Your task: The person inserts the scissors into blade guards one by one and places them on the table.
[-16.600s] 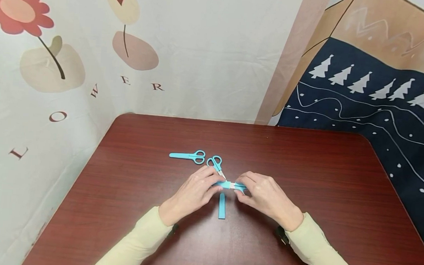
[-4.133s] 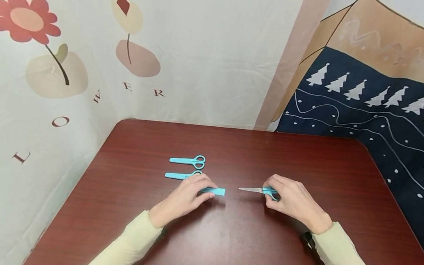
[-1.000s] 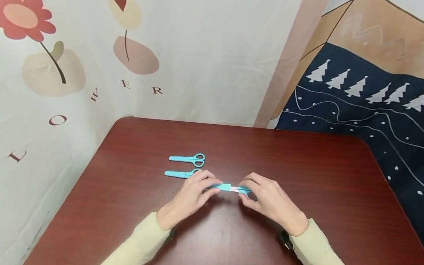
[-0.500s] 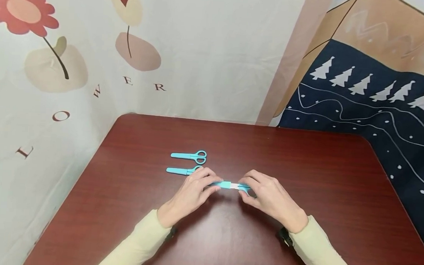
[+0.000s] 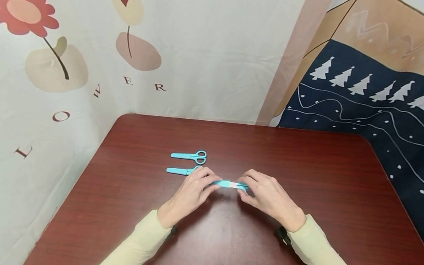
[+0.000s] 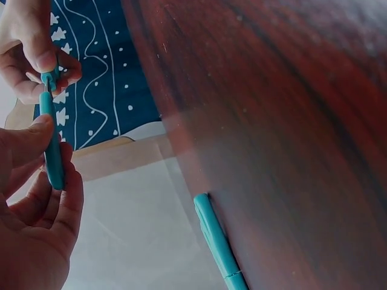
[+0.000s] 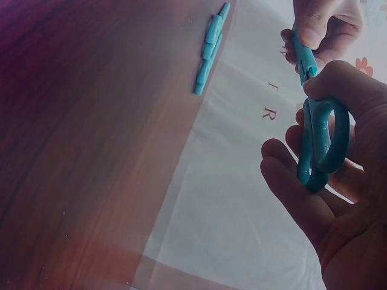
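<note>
Between finger and thumb my left hand pinches a light blue blade cover. My right hand holds a pair of scissors by its blue handles, with the loops partly hidden by the fingers in the head view. The blades point left into the cover's mouth, and a short strip of bare metal shows between cover and handles. Two more blue scissors with covered blades lie to the left: the farther one in full view, the nearer one with its handles partly behind my left hand.
A dark red-brown wooden table with rounded far corners lies under both hands. Behind it hang a pale cloth with flower prints and a navy panel with white trees.
Since about four seconds ago, my hands have come together and the bare blades have entered the cover. Over the last second the hands barely move; the exposed metal looks slightly shorter.
</note>
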Motion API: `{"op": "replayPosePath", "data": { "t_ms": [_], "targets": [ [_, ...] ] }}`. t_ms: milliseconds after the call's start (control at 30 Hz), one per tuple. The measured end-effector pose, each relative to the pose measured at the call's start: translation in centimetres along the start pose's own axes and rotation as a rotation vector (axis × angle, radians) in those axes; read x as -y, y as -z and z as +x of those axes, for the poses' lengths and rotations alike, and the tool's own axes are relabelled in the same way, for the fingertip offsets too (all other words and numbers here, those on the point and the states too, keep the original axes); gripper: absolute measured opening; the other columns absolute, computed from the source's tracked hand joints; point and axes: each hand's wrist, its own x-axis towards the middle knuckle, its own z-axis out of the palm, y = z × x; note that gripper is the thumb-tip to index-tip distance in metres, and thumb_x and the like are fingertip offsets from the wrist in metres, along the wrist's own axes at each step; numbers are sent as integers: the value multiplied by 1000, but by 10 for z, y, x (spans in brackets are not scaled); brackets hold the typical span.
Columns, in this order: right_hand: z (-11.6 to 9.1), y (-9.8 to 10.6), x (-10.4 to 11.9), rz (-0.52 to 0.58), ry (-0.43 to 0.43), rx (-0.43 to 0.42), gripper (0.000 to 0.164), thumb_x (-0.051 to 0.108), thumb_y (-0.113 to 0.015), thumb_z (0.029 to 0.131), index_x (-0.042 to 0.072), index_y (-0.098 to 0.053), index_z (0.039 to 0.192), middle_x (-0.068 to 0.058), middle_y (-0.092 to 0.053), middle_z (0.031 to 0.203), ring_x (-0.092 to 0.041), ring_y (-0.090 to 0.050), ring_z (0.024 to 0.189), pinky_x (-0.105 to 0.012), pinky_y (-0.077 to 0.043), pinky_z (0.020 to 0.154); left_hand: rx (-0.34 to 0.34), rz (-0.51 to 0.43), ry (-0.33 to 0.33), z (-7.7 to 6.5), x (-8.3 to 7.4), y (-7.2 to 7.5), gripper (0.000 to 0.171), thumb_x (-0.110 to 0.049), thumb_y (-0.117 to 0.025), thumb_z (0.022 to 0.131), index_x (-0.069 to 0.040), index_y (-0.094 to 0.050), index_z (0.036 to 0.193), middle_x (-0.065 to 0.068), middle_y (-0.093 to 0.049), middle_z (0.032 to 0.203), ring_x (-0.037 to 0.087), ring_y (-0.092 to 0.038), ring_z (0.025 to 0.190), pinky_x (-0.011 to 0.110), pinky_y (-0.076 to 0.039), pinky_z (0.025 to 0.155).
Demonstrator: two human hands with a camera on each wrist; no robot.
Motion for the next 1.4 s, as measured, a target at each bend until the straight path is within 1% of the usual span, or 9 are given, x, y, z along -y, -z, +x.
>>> {"op": "replayPosePath", "data": {
  "t_ms": [167,300,467,667,900,1067,1200,1400],
  "targets": [
    [-1,0,0,-14,3,-8,22,11,-85,82,9,-72,100,2,-64,97,-6,-58,75,-21,-55,64,7,14,-11,1,-1,0,16,-8,-82,89,-7,-77,104,0,-65,96,18,-56,86,29,-48,74],
    [0,0,0,-20,4,-13,22,11,-85,82,9,-72,100,2,-64,97,-7,-59,75,-22,-55,64,10,1,10,2,-2,0,16,-8,-82,89,-8,-77,104,-1,-65,96,17,-56,85,29,-48,73],
    [-1,0,1,-10,-3,-21,23,11,-85,82,8,-73,100,1,-64,97,-7,-60,74,-21,-55,64,-10,-19,20,1,-2,-2,18,-6,-84,86,-8,-78,103,-1,-65,94,17,-56,84,29,-47,71],
    [-1,-2,0,-4,-6,-11,22,11,-84,83,7,-73,101,1,-64,98,-7,-60,74,-21,-55,64,-24,-4,-2,1,0,-4,19,-6,-84,85,-7,-77,103,0,-64,92,17,-55,81,29,-47,70],
    [0,-1,0,-19,3,-9,22,11,-84,83,6,-73,101,0,-64,99,-8,-61,75,-21,-56,65,-11,17,-44,3,1,-3,16,-8,-81,89,-7,-76,104,1,-62,92,18,-54,82,31,-47,74],
    [0,-2,0,-15,11,-11,22,11,-85,82,7,-73,100,0,-64,99,-7,-61,75,-20,-55,65,-11,14,-67,3,3,-3,18,-8,-81,88,-6,-76,105,2,-63,93,18,-54,82,30,-47,74],
    [0,-3,0,-7,21,-15,22,11,-84,82,7,-72,100,0,-65,98,-7,-61,75,-20,-56,66,-8,32,-91,3,4,-4,19,-8,-81,87,-6,-76,105,2,-62,92,18,-53,81,30,-47,73],
    [0,-4,0,-1,20,-17,22,10,-85,82,6,-73,100,0,-65,99,-8,-62,76,-21,-56,67,-9,24,-88,4,3,-5,19,-9,-81,87,-5,-76,105,2,-62,92,18,-53,81,29,-47,73]
  ]
}}
